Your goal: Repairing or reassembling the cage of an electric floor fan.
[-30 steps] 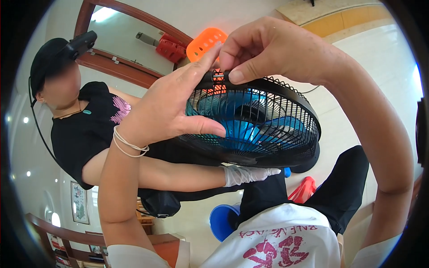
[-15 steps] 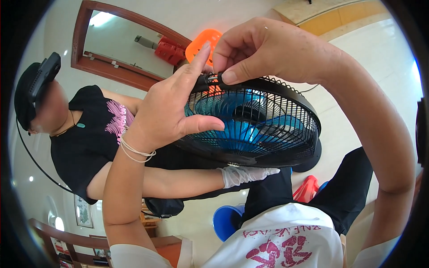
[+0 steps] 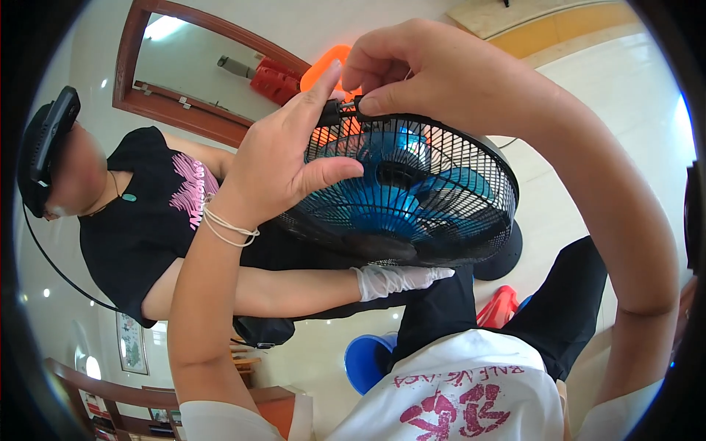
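Before me a fan head [image 3: 471, 202] with a black wire guard and blue blades stands tilted. At the top of its black rim, a thin metal screw [image 3: 348, 106] spans the gap between two black rim ends. Beside the left end, my left hand [image 3: 276, 165] rests with fingers stretched up and thumb apart. My right hand [image 3: 456, 77] pinches the right rim end, thumb on the near side and fingers curled; any small part inside them is hidden. A co-worker's white-gloved hand [image 3: 404, 282] lies along the underside of the guard.
The co-worker [image 3: 140, 213], in a black shirt, sits at the left. A round black base [image 3: 504, 253] shows beyond the fan. Below are a blue bucket [image 3: 368, 360] and a red object [image 3: 498, 307]. An orange perforated seat [image 3: 323, 70] stands behind my hands, near a brown-framed mirror [image 3: 206, 66].
The fan's top has shifted slightly up and left in view, and more of the guard's face shows. Both my hands moved with it, keeping their places at the rim gap.
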### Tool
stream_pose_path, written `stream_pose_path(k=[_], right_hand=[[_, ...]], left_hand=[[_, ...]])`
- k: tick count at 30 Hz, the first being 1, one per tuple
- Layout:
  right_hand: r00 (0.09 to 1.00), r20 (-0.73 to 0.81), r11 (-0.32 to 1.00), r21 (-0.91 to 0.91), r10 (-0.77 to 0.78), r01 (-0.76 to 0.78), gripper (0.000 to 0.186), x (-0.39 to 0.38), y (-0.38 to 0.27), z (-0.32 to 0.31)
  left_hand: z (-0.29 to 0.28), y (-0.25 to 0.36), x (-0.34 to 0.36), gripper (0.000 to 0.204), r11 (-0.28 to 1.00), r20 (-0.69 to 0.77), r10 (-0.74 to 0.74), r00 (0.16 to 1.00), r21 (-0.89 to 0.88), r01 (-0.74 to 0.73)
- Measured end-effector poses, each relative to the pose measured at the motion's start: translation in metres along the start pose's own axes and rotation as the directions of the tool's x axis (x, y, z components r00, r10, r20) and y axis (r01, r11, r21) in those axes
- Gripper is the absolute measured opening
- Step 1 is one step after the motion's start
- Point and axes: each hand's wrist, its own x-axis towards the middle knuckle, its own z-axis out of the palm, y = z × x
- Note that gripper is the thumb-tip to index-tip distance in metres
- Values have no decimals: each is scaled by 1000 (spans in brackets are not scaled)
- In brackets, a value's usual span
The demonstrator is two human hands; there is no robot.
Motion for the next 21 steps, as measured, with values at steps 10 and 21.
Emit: stream_pose_path(k=[10,21], right_hand=[[995,-79,983,-171,57,-70,25,-14,-7,3],[976,-219,991,-128,4,-33,23,-22,-14,20]], left_hand=[[1,12,-1,91,974,47,-164,985,-149,170],[7,4,-5,79,999,-54,-8,998,-54,5]])
